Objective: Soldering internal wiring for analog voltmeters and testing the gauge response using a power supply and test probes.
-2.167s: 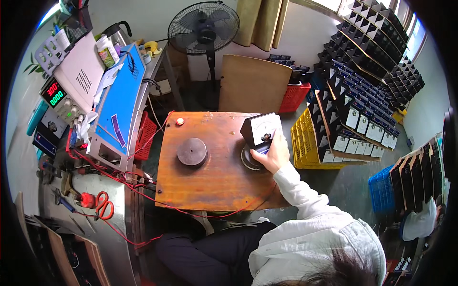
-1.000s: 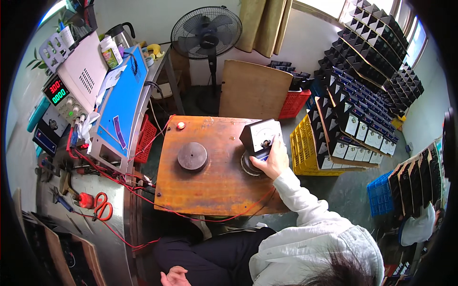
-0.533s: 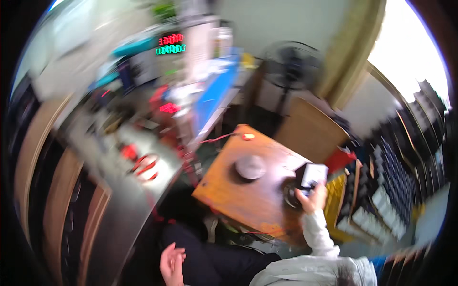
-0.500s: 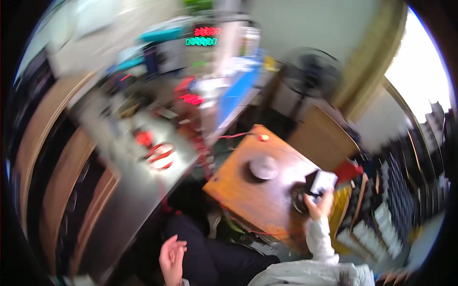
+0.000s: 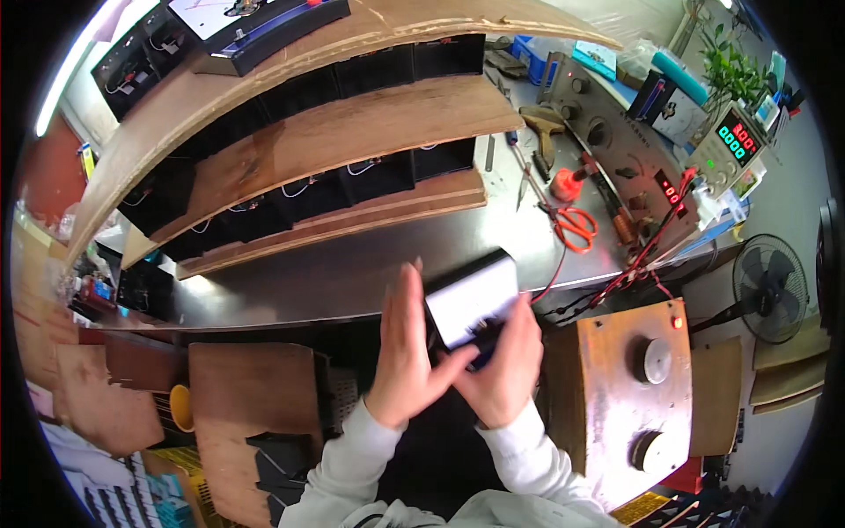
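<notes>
A small black box with a bright white front face (image 5: 475, 304) is held up in front of me, tilted, at the near edge of the metal bench. My left hand (image 5: 403, 365) lies along its left side, fingers stretched upward and thumb at the lower edge. On the opposite side, my right hand (image 5: 506, 370) grips the lower right corner, its fingers curled along that side. Some dark detail at the bottom of the white face is blurred and partly covered by my thumbs.
Wooden shelves (image 5: 352, 132) holding several black boxes stand on the metal bench (image 5: 290, 290). Orange-handled scissors (image 5: 574, 229), a red bottle (image 5: 566, 185) and a power supply (image 5: 735, 145) sit to the right. A wooden box with two round metal knobs (image 5: 625, 396) and a fan (image 5: 770, 286) are further right.
My view has swung left from the wooden knob box to the bench and shelves. The box, earlier in my right hand over the wooden box, is now between both hands.
</notes>
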`<state>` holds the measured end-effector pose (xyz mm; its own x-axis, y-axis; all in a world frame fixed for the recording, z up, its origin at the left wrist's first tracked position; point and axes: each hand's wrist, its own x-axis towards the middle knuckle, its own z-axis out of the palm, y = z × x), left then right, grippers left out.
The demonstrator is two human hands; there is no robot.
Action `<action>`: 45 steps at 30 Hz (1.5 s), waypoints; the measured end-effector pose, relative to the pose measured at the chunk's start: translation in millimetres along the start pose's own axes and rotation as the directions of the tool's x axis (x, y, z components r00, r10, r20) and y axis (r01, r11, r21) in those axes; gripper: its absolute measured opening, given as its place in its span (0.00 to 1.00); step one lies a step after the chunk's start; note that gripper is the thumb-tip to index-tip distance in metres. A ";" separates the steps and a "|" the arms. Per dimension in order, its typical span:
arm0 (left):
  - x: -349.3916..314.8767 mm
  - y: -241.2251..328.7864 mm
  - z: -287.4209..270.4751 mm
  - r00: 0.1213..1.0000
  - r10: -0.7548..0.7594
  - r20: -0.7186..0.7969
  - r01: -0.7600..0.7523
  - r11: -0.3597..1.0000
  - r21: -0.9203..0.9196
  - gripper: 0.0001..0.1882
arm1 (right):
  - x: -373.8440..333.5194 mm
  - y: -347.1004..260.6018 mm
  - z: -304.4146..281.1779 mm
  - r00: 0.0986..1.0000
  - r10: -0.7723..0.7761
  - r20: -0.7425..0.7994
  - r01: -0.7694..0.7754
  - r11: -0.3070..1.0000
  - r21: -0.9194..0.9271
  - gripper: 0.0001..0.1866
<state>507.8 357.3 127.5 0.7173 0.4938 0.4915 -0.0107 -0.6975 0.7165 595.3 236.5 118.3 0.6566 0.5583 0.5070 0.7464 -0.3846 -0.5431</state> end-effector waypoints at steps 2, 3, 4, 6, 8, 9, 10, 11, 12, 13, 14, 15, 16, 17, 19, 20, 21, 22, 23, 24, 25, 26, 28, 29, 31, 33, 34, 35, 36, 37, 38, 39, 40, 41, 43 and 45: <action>17.6 -31.7 -13.5 0.995 -0.095 0.038 0.100 0.982 -0.161 0.56 | 13.3 -22.2 14.8 1.000 0.007 0.014 -0.007 1.000 0.005 0.62; 26.5 -48.0 -22.8 0.985 -0.136 0.109 0.156 0.965 -0.210 0.58 | 16.1 -25.4 14.1 1.000 0.014 0.024 -0.015 0.999 0.044 0.62; 34.3 -56.5 -30.5 0.983 -0.114 0.142 0.153 0.940 -0.304 0.58 | 15.7 -22.3 12.4 0.997 0.059 0.041 -0.066 0.973 0.222 0.59; 42.2 -59.3 -32.7 0.977 -0.131 0.167 0.183 0.918 -0.353 0.55 | 10.7 -12.6 7.4 0.992 0.126 0.027 -0.128 0.947 0.296 0.49; 41.6 -57.3 -32.9 0.975 -0.142 0.169 0.195 0.916 -0.352 0.54 | -0.6 -0.7 2.6 0.986 0.164 0.016 -0.160 0.934 0.318 0.41; 42.0 -56.4 -31.7 0.974 -0.148 0.174 0.202 0.912 -0.357 0.54 | -4.3 2.2 -2.2 0.984 0.179 0.011 -0.173 0.930 0.323 0.39; 42.9 -54.9 -30.5 0.975 -0.153 0.161 0.204 0.901 -0.383 0.54 | -7.2 5.2 -6.1 0.979 0.204 0.018 -0.199 0.926 0.321 0.36; 42.1 -54.1 -30.8 0.975 -0.160 0.152 0.209 0.889 -0.407 0.54 | -11.9 6.0 -8.1 0.972 0.234 0.025 -0.229 0.919 0.319 0.34; 42.5 -54.0 -30.4 0.977 -0.155 0.146 0.203 0.883 -0.423 0.54 | -15.9 6.9 -9.2 0.970 0.242 0.031 -0.239 0.918 0.317 0.34; 42.1 -51.8 -29.9 0.975 -0.160 0.153 0.211 0.882 -0.421 0.54 | -19.2 7.9 -10.7 0.943 0.324 0.079 -0.328 0.859 0.394 0.30; 42.3 -49.2 -30.5 0.974 -0.167 0.155 0.221 0.856 -0.468 0.54 | -20.9 8.4 -10.9 0.909 0.395 0.132 -0.409 0.785 0.466 0.26; 42.4 -47.0 -30.7 0.972 -0.173 0.157 0.230 0.828 -0.512 0.54 | -21.7 8.3 -11.3 0.908 0.398 0.134 -0.412 0.781 0.470 0.26; 41.7 -46.9 -31.4 0.974 -0.150 0.169 0.215 0.844 -0.491 0.54 | -22.2 7.4 -12.1 0.900 0.406 0.158 -0.423 0.731 0.536 0.22; 41.6 -47.3 -31.6 0.975 -0.148 0.168 0.212 0.850 -0.483 0.54 | -21.1 7.5 -11.2 0.895 0.407 0.182 -0.429 0.674 0.601 0.19; 39.4 -45.7 -33.6 0.972 -0.143 0.185 0.215 0.854 -0.474 0.55 | -24.6 5.1 -10.9 0.896 0.393 0.208 -0.430 0.644 0.634 0.18; 38.0 -43.7 -34.6 0.959 -0.186 0.214 0.270 0.831 -0.486 0.56 | -25.6 5.1 -11.6 0.896 0.376 0.237 -0.433 0.620 0.654 0.17; 39.2 -44.5 -35.6 0.961 -0.184 0.208 0.264 0.836 -0.482 0.56 | -25.7 5.2 -11.5 0.899 0.369 0.236 -0.427 0.618 0.660 0.17; 40.0 -46.9 -36.5 0.962 -0.165 0.217 0.252 0.842 -0.476 0.55 | -25.7 5.4 -10.8 0.892 0.370 0.262 -0.442 0.585 0.680 0.16; 38.1 -47.3 -34.6 0.960 -0.154 0.234 0.251 0.844 -0.475 0.55 | -28.2 6.2 -12.2 0.878 0.378 0.293 -0.468 0.550 0.692 0.16; 37.5 -47.4 -32.2 0.958 -0.163 0.238 0.260 0.842 -0.473 0.55 | -28.2 7.6 -12.5 0.873 0.390 0.295 -0.476 0.544 0.691 0.15; 38.3 -47.7 -29.8 0.964 -0.158 0.214 0.240 0.864 -0.442 0.55 | -27.0 10.1 -13.0 0.867 0.395 0.303 -0.486 0.539 0.688 0.15; 38.4 -46.1 -31.2 0.969 -0.153 0.196 0.222 0.887 -0.405 0.55 | -25.7 9.3 -14.1 0.879 0.386 0.281 -0.468 0.581 0.666 0.15; 38.9 -41.2 -31.4 0.969 -0.162 0.187 0.225 0.894 -0.387 0.55 | -22.3 10.0 -15.2 0.903 0.365 0.226 -0.420 0.643 0.640 0.15; 39.8 -39.2 -31.0 0.974 -0.156 0.166 0.208 0.903 -0.376 0.55 | -19.4 9.3 -15.7 0.898 0.375 0.229 -0.429 0.635 0.643 0.15; 40.5 -34.9 -32.5 0.969 -0.174 0.177 0.229 0.901 -0.369 0.55 | -13.8 5.9 -19.9 0.914 0.346 0.213 -0.402 0.693 0.598 0.15; 44.0 -32.9 -29.4 0.960 -0.204 0.189 0.268 0.860 -0.434 0.56 | -11.3 8.0 -16.2 0.910 0.375 0.176 -0.401 0.693 0.599 0.15; 42.4 -30.6 -29.5 0.958 -0.207 0.197 0.272 0.870 -0.411 0.56 | -12.7 8.8 -16.7 0.912 0.376 0.163 -0.399 0.725 0.562 0.14; 40.7 -29.5 -30.6 0.950 -0.226 0.216 0.299 0.859 -0.416 0.56 | -12.7 9.2 -14.6 0.916 0.372 0.148 -0.391 0.754 0.527 0.14; 39.7 -30.9 -32.1 0.952 -0.206 0.227 0.284 0.871 -0.401 0.56 | -10.7 6.1 -13.0 0.912 0.393 0.116 -0.391 0.751 0.531 0.12; 37.9 -34.5 -32.5 0.954 -0.187 0.236 0.268 0.882 -0.387 0.56 | -10.4 6.2 -13.7 0.913 0.391 0.118 -0.393 0.763 0.513 0.11; 36.4 -36.5 -31.8 0.959 -0.150 0.240 0.234 0.898 -0.373 0.55 | -13.8 7.6 -11.3 0.922 0.375 0.098 -0.372 0.785 0.496 0.10; 35.7 -39.4 -31.4 0.961 -0.129 0.244 0.214 0.908 -0.360 0.55 | -14.2 10.3 -8.3 0.930 0.360 0.080 -0.353 0.806 0.475 0.10; 36.8 -44.4 -31.3 0.959 -0.131 0.251 0.216 0.912 -0.350 0.55 | -13.4 16.1 -8.4 0.933 0.354 0.062 -0.340 0.813 0.472 0.10; 33.9 -42.4 -33.7 0.954 -0.156 0.256 0.239 0.911 -0.336 0.55 | -14.0 17.9 -16.7 0.962 0.263 0.078 -0.268 0.840 0.472 0.09; 36.2 -46.6 -36.3 0.964 -0.120 0.238 0.193 0.930 -0.312 0.55 | -20.8 25.5 -29.5 0.977 0.173 0.126 -0.214 0.773 0.597 0.08; 36.3 -50.5 -39.3 0.982 -0.034 0.187 0.072 0.977 -0.200 0.54 | -29.3 13.0 -54.0 0.850 0.409 0.333 -0.502 0.433 0.749 0.07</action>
<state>506.9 430.9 128.6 0.8349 0.4114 0.3658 -0.0981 -0.5427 0.8342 591.6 175.5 132.5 0.8273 0.5616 -0.0143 -0.0875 0.1037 -0.9908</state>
